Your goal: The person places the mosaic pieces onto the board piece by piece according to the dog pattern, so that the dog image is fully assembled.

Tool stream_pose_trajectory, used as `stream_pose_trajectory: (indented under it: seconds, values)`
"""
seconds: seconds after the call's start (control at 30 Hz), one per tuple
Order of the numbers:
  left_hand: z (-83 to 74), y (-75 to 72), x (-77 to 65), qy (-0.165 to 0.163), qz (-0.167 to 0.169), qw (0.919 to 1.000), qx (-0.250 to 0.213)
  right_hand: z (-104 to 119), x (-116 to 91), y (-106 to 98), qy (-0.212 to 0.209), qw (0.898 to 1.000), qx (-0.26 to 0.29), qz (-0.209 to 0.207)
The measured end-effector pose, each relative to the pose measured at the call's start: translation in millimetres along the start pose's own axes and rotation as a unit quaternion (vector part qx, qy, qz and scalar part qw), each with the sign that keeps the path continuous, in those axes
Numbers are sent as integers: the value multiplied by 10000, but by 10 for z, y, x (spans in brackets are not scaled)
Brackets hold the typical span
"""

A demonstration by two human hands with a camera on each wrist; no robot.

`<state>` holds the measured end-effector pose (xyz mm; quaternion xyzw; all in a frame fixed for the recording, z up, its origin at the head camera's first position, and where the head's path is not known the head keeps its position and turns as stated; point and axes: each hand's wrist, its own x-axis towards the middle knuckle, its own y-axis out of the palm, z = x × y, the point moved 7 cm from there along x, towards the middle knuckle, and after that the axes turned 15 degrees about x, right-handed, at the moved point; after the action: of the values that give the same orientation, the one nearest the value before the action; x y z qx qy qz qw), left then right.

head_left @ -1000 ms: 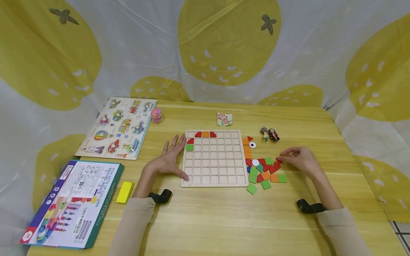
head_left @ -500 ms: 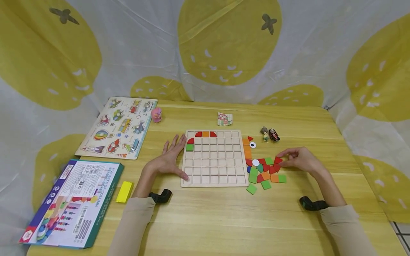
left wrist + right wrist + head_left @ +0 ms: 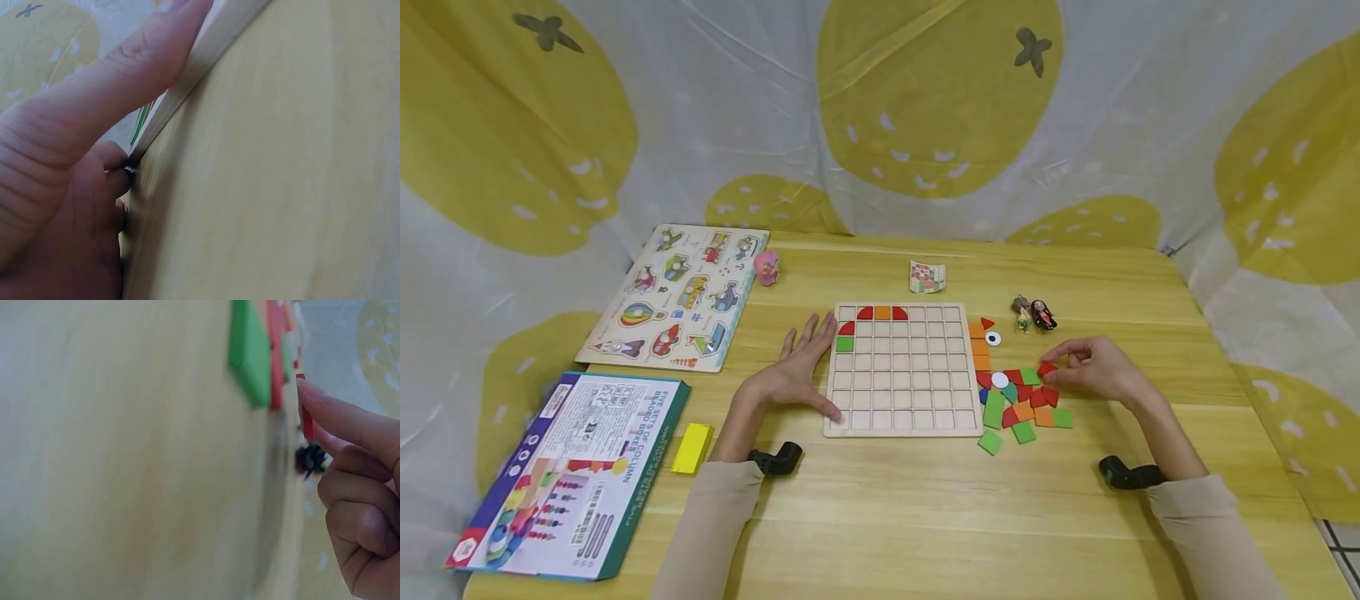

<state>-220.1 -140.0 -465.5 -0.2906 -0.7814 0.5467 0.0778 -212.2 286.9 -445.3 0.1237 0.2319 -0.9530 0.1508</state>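
the right hand [image 3: 1093, 368] now holds a small red piece [image 3: 1047, 367] pinched between thumb and fingertips, lifted just clear of the loose pile of coloured pieces [image 3: 1022, 404] at the right edge of the grid board [image 3: 901, 421]. a second ago the same fingers were lower, down among the red pieces at the far right of the pile; half a second ago they were closing on this one. now it sits up off the table top in the grip, slightly further from the person than before. the right wrist view shows the red piece [image 3: 306, 415] edge-on against the index fingertip, with a green piece [image 3: 250, 350] lying flat beyond it on the table.

the left hand [image 3: 797, 371] has not moved over the second: it lies flat with fingers spread and straight against the left edge of the board, thumb along the near left corner, holding nothing. the left wrist view confirms the thumb pressed to the board's rim [image 3: 212, 44].

the board itself is unchanged: red, orange and red pieces in the far row, a red and a green one below them at the left, every other cell bare. judged from this, the pick is done and the piece is free of the pile, with the board steadied for a placement.
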Motion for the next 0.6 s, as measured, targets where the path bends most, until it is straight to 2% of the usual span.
stream_pose_trajectory:
  seconds: [0.1, 0.17, 0.3, 0.47, 0.6]
  values:
    - [21, 7, -4, -23, -8, 10000, -2, 231, 53, 151, -209, 9997, -118, 39]
    - [32, 16, -5, -10, -22, 10000, 2, 422, 134, 352, -357, 9992, -29, 194]
    - [30, 31, 2, 44, -39, 10000, 3, 818, 362, 912, -574, 9966, 210, 560]
    - [10, 32, 8, 85, 1, 10000, 32, 1210, 682, 1639, -696, 9930, 440, 849]
    - [13, 12, 0, 56, 11, 10000, 70, 1418, 891, 2062, -864, 9916, 352, 901]
